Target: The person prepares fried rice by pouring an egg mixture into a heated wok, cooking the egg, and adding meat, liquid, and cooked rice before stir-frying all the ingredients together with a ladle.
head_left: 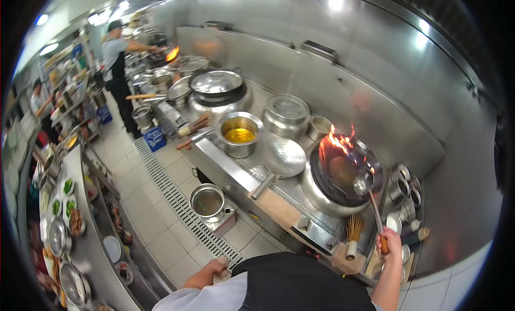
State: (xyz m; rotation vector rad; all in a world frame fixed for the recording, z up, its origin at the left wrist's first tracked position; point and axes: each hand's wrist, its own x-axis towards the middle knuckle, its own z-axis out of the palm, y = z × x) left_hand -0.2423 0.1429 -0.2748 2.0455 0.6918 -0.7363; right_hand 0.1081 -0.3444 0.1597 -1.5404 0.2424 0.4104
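The right hand (391, 246) is closed around the wooden handle of a ladle (361, 185), whose bowl is inside the wok (343, 174), toward the wok's four o'clock. The left hand (217, 266) is partly curled beside the apron (306, 284) at the view's seven o'clock; it may hold something pale, but the view is too small to be sure. Flames (339, 141) rise at the wok's twelve. On the steel range (222, 158), a perforated strainer (284, 157) lies at the wok's nine o'clock, a bamboo brush (354, 230) at its six. Toward the room's ten o'clock, another person (115, 59) stands at a flaming wok (155, 59); a drain grate (188, 214) crosses the tiled floor (142, 201).
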